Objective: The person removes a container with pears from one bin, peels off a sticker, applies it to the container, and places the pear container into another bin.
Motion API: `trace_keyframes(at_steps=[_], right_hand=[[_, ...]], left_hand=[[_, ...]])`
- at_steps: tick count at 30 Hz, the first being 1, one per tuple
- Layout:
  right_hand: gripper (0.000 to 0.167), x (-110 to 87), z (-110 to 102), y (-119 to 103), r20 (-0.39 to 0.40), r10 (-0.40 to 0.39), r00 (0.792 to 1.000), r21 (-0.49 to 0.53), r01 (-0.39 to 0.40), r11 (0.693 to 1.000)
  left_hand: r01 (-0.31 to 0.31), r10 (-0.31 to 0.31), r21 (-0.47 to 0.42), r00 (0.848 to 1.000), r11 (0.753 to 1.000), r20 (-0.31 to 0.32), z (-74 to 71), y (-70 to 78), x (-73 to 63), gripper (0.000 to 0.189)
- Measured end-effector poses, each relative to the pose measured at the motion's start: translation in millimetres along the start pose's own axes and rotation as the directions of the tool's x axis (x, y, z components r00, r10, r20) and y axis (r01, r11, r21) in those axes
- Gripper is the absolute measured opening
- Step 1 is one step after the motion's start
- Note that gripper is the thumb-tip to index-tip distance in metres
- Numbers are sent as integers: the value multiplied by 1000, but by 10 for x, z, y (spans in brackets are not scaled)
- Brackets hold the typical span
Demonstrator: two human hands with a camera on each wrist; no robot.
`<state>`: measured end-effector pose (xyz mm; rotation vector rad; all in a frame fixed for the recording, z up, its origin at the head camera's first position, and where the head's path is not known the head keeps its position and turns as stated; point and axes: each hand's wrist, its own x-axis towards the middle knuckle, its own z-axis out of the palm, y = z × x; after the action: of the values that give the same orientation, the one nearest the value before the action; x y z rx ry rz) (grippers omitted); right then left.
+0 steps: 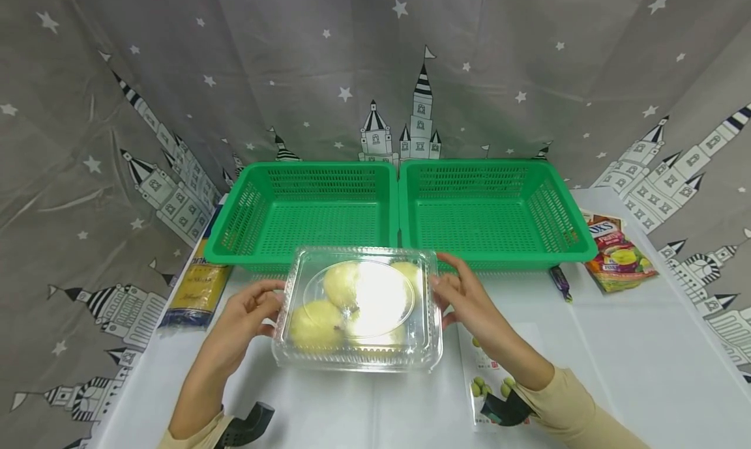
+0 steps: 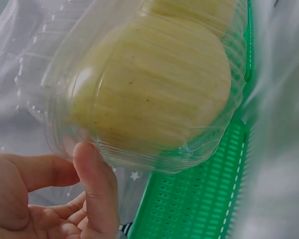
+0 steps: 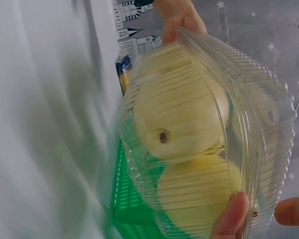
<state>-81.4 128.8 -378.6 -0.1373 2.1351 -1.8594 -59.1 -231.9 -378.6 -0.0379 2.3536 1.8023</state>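
Observation:
A clear plastic clamshell box (image 1: 358, 358) with several pale yellow pears (image 1: 315, 325) inside is held up above the white table, in front of the green baskets. The left hand (image 1: 249, 312) grips its left side; in the left wrist view, fingertips (image 2: 92, 159) press at the ribbed edge. On the opposite side the right hand (image 1: 469, 299) holds the rim, with its thumb (image 3: 232, 214) on the plastic in the right wrist view. The lid is closed, and glare covers part of its top.
Two green baskets, left (image 1: 323, 224) and right (image 1: 469, 224), stand side by side at the back. A yellow-and-blue packet (image 1: 196, 289) lies left, a candy pouch (image 1: 618, 253) and a small purple wrapped item (image 1: 560, 283) right. A printed sheet (image 1: 482, 371) lies under the right forearm.

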Motion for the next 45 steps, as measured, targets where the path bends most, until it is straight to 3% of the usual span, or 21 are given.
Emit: trace_keyframes(at_steps=[9,16,21,28,35,45], right_hand=[[65,-21,-3,43,8,28,1000,-2,-28,1000],[66,-30,-43,81,10,32,999,-14,-32,999],[66,-20,-74,168,41,48,998,-26,-47,999],[69,-39,-142,256,96,82,992,-92,-73,993],[76,-37,-174,316,130,102,986,-101,-89,991],[84,-33,-224,377,184,101,978,-199,-64,978]], left_hand=[[4,-4,18,1000,1000,18,17,-39,7,40],[-18,19,-10,998,1000,66,33,-76,38,37],[30,-27,-28,995,999,100,62,-174,36,33],[99,-98,6,977,995,190,93,-256,71,39],[96,-97,17,966,995,239,105,-273,89,42],[102,-108,36,950,994,292,118,-346,130,43]])
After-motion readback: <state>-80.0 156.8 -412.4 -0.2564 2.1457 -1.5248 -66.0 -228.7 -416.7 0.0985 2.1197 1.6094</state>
